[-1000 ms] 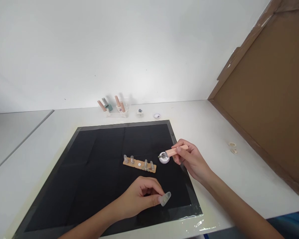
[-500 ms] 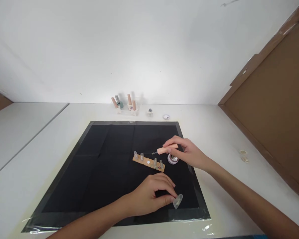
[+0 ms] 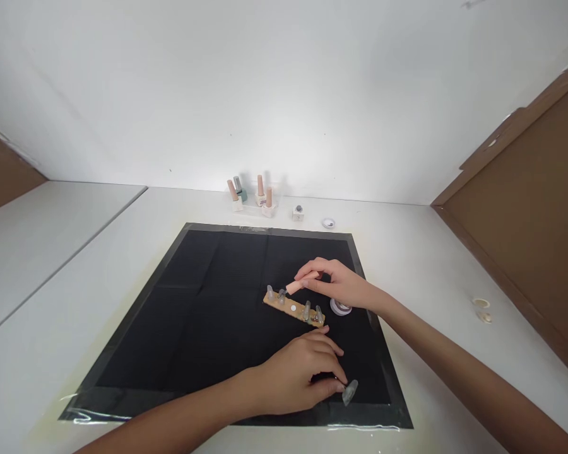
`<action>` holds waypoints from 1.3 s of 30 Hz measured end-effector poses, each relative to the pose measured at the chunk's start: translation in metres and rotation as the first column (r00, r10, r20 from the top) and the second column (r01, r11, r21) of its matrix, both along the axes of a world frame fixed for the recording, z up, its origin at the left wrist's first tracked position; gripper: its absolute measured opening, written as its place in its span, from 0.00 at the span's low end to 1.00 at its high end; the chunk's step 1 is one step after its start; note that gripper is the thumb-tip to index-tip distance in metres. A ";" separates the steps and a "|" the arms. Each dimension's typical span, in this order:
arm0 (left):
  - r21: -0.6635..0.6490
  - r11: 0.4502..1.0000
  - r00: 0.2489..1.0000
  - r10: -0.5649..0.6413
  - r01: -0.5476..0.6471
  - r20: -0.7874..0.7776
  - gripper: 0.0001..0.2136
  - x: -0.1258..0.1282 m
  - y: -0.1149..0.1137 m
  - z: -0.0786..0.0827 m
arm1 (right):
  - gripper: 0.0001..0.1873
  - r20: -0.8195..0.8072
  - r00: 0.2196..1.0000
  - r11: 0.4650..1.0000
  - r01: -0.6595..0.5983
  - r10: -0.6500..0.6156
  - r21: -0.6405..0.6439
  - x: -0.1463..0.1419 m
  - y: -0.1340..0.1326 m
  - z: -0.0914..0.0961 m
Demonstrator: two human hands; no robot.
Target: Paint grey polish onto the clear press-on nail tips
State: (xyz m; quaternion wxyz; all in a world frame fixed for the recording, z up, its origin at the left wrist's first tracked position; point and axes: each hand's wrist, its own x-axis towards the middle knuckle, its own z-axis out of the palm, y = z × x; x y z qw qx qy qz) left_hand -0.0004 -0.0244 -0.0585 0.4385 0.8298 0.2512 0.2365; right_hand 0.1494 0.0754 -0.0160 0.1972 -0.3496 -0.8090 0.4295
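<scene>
Between the thumb and fingers of my right hand [image 3: 334,282] is a peach nail polish brush cap [image 3: 297,285]. Its brush end is at one of the clear false nails [image 3: 281,296] on a narrow tan stand [image 3: 286,305]; whether the bristles touch it I cannot tell. Several nails stand upright along this strip, with a white dot near its middle. My left hand [image 3: 307,372] pinches another clear false nail [image 3: 349,392] at the mat's lower right. A small round pot [image 3: 341,306] sits partly hidden below my right wrist.
Several polish bottles with peach and grey caps [image 3: 260,189] stand in a clear holder at the back. Right of them are a small square bottle [image 3: 298,214] and a round lid [image 3: 328,223]. Two small cream pieces [image 3: 481,309] lie at right. The black mat [image 3: 208,328] covers the white table.
My right hand has moved left, bringing the brush from beside the stand onto or close to the second nail. My left hand keeps its pinch. The whole view has shifted slightly.
</scene>
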 end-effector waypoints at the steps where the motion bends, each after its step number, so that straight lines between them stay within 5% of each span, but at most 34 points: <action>1: 0.005 1.000 1.000 0.001 -0.001 -0.003 0.07 0.000 0.000 -0.001 | 0.10 0.002 1.000 1.000 0.007 -0.007 -0.005 0.001 0.000 -0.001; 33: -0.017 1.000 1.000 0.015 -0.014 0.025 0.06 0.000 0.001 -0.001 | 0.09 -0.037 0.996 0.997 0.075 -0.076 -0.031 0.009 0.009 -0.008; 39: -0.022 1.000 1.000 0.014 -0.013 0.026 0.06 -0.001 0.001 -0.002 | 0.08 -0.059 0.998 0.995 -0.008 0.002 -0.098 0.009 0.005 -0.002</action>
